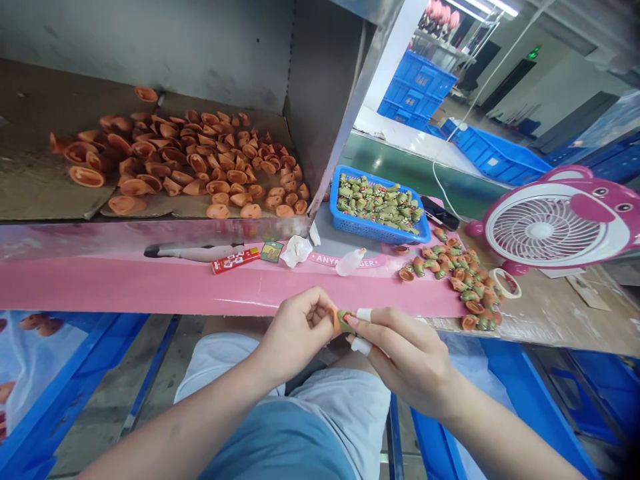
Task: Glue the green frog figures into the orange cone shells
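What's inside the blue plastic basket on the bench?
The blue plastic basket is heaped with small green moulded figures; they cover its floor, so anything beneath them cannot be seen.

Between your left hand (295, 333) and right hand (405, 350) sits an orange piece (336, 323) with a green patch (344, 321), and white wraps (363, 315) band your right fingers (385, 327). Ahead of your hands, a pink strip (150, 287) runs across, a bright blue basket (380, 230) holds green-and-orange pieces (375, 203), and plain orange shells (180, 163) cover a brown shelf (30, 173). To your right, a pink fan (570, 200) shows a white grille (540, 230)
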{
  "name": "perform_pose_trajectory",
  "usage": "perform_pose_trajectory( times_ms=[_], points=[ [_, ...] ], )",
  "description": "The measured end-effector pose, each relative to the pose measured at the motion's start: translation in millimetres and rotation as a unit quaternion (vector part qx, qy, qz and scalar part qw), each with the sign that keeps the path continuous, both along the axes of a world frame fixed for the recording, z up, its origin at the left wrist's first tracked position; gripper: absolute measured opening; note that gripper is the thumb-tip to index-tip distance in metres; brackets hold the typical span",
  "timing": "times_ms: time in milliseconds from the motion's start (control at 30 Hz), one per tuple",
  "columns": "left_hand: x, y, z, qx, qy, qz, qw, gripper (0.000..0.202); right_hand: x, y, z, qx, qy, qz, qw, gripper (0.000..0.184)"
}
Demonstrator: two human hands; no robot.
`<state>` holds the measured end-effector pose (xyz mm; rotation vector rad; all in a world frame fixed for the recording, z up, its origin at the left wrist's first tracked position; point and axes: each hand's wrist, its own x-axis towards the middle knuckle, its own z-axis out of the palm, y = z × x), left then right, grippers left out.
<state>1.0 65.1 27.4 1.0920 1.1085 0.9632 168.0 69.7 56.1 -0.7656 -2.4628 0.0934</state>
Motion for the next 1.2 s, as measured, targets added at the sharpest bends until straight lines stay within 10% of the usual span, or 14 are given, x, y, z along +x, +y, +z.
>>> perform_pose_trajectory(
  times_ms=[433,1200],
  points=[
    [-6,-1,-4.9,-0.04,-0.16,-0.076,0.983,0.006,13,-3,-1.7,-0.008,0.01,-0.015,1.0,0.036],
    [-9,0,-0.8,-0.071,-0.186,-0.134,0.971,0.01,8,-7,11.3,0.029,-0.019,0.007,0.999,0.025]
  ],
)
